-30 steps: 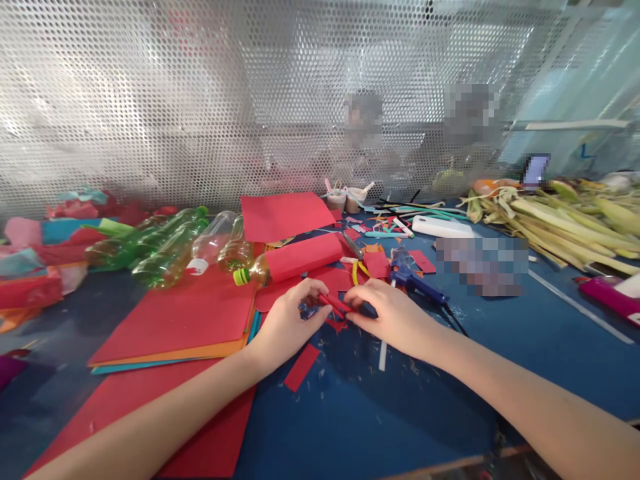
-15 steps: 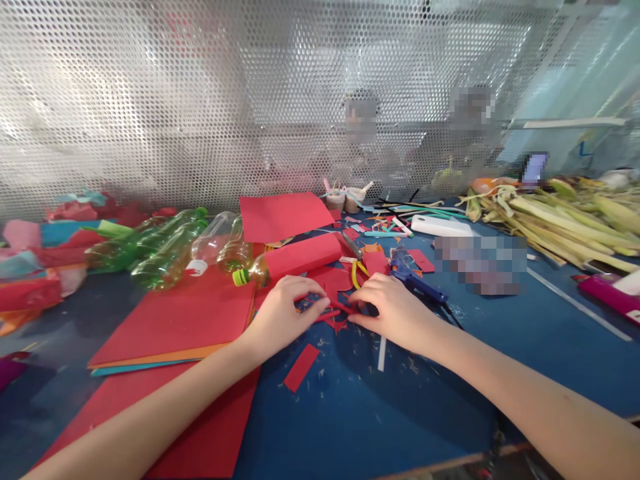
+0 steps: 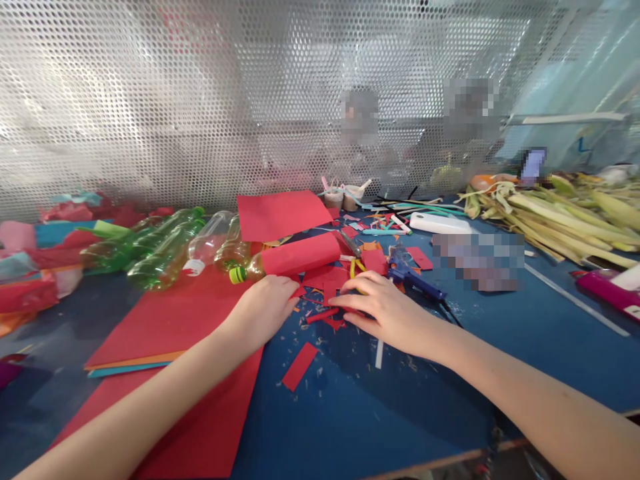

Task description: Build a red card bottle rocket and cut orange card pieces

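My left hand (image 3: 265, 307) is just below the neck end of a clear plastic bottle (image 3: 256, 265) wrapped in red paper (image 3: 303, 253), with a yellow-green cap (image 3: 238, 275). Its fingers are curled together by some red scraps, and what they hold, if anything, is hidden. My right hand (image 3: 377, 307) hovers over red paper scraps (image 3: 334, 324) with its fingers spread and nothing between them. A narrow red strip (image 3: 323, 315) lies between the hands. A loose red rectangle (image 3: 300, 367) is on the blue table nearer to me.
A blue glue gun (image 3: 417, 280) lies right of my right hand. Red sheets (image 3: 165, 320) are stacked at left, with green bottles (image 3: 165, 253) behind them. Corn husks (image 3: 565, 220) are piled at far right. A perforated metal screen (image 3: 200, 100) stands behind the table.
My left hand has moved left, away from the scraps in the middle, towards the bottle's neck. My right hand has shifted slightly left and its fingers are more spread.
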`<state>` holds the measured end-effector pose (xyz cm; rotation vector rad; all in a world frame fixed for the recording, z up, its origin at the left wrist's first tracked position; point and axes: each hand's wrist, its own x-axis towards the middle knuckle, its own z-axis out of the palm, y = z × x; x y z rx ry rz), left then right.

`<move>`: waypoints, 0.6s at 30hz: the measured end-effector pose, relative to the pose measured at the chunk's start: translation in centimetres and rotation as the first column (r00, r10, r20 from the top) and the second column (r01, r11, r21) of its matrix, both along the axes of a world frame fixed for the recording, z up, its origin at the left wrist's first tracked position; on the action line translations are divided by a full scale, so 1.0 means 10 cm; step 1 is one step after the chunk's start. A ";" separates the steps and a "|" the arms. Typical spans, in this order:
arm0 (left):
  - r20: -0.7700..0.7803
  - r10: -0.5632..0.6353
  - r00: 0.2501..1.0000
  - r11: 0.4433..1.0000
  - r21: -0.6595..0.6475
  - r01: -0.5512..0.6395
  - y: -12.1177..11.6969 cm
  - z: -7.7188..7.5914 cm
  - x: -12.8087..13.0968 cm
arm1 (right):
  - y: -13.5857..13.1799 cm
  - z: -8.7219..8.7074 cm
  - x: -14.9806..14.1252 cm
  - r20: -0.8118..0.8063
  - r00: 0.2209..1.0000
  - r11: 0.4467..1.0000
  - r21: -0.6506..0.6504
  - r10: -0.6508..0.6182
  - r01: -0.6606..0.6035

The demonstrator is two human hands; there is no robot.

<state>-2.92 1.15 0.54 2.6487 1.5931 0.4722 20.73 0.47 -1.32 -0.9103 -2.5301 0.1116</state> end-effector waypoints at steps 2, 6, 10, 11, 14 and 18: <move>-0.118 -0.009 0.993 1.000 -0.010 0.008 -0.01 0.01 0.03 | -0.01 0.00 -0.02 0.045 0.999 1.000 0.000 0.011 -0.011; -0.209 0.049 0.977 0.992 0.123 -0.024 -0.03 -0.01 0.07 | -0.01 -0.01 -0.06 0.056 0.998 0.999 -0.022 -0.024 0.026; -0.130 -0.028 0.991 0.945 0.321 0.069 -0.10 -0.07 0.11 | 0.00 -0.04 -0.10 0.014 0.998 0.997 -0.041 -0.066 0.067; -0.121 -0.076 0.990 0.932 0.344 0.113 -0.13 -0.09 0.13 | 0.01 -0.06 -0.11 0.007 0.997 0.996 -0.047 -0.074 0.074; -0.103 -0.193 0.976 0.903 0.370 0.217 -0.22 -0.11 0.18 | 0.00 -0.08 -0.15 0.002 0.997 0.996 -0.056 -0.074 0.074; 0.148 -0.156 0.977 0.941 0.324 0.101 -0.26 -0.07 0.24 | -0.02 0.01 -0.12 -0.057 0.991 0.985 -0.135 -0.119 0.110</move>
